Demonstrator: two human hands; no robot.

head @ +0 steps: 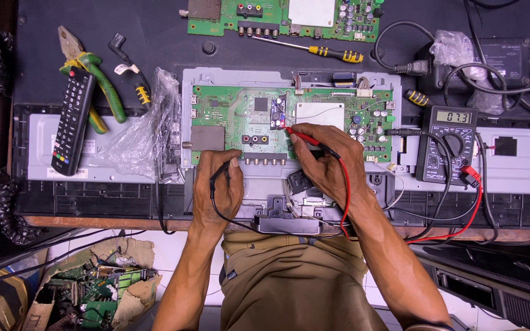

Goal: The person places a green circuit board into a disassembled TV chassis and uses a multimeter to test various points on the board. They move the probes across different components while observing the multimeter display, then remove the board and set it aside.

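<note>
A crumpled clear plastic bag (pixel 145 132) lies on the tabletop (pixel 154 49) left of the green circuit board (pixel 234 116), with a white paper tag (pixel 122 69) on a black cable just beyond it; a second clear wrapper (pixel 455 48) sits at the far right over a black adapter. On the floor at the near left a torn cardboard box (pixel 127 288) holds green board scraps. The right hand (pixel 329 162) has its fingers closed around a red test probe (pixel 302 136), whose tip touches the circuit board beside a small blue upright part, near the white square label. The left hand (pixel 218 184) pinches a black test probe (pixel 220 173) between thumb and curled fingers, resting on the grey metal frame (pixel 216 76) at the board's near edge; where its tip lands is hidden by the fingers. Red and black leads loop rightward to a dark multimeter (pixel 448 144) with a lit grey display. A black remote control (pixel 73 119) and green-handled pliers (pixel 90 76) lie at the far left. A second green board at the far edge is cut off by the frame.
</note>
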